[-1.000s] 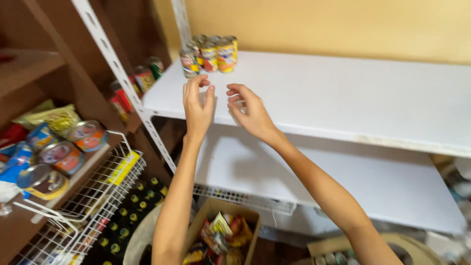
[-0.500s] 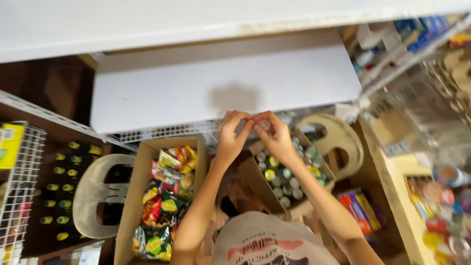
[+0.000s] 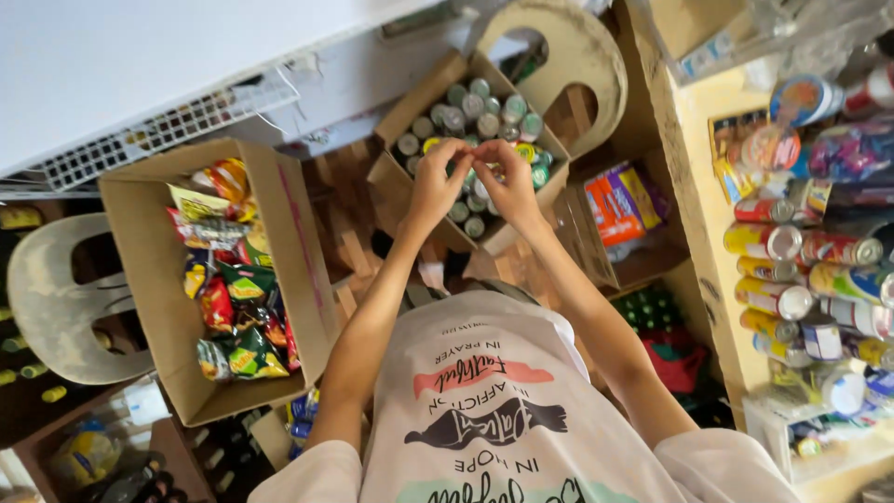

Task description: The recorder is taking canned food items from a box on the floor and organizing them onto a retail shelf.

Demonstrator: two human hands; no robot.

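Both hands hang together over an open brown cardboard box full of small round metal cans (image 3: 470, 140) that stands on the wooden floor (image 3: 349, 247), below the person's chest. The left hand (image 3: 436, 184) and the right hand (image 3: 510, 182) meet at the fingertips above the near half of that box, fingers curled inward and thumbs low. Whether each grip is clenched on a can or merely touching the tops cannot be told, since the fingers cover what lies under them. The cans show silver lids packed close, with a few yellow and green labels near the box's middle and right wall.

To the left, well apart from the hands, stands a taller open cardboard box of bright snack packets (image 3: 223, 279) in red, yellow and green, its far flap near a white wire grid shelf edge (image 3: 158, 135). Above both boxes runs a flat white shelf board (image 3: 121, 65). Left of the snack box sits a pale round plastic stool (image 3: 56, 298). Behind the can box is another pale curved plastic seat (image 3: 568, 56). To the right, a smaller box holds orange and purple cartons (image 3: 619, 205), and along the right edge a yellowish wooden rack carries rows of lying tins with coloured labels (image 3: 810, 279).
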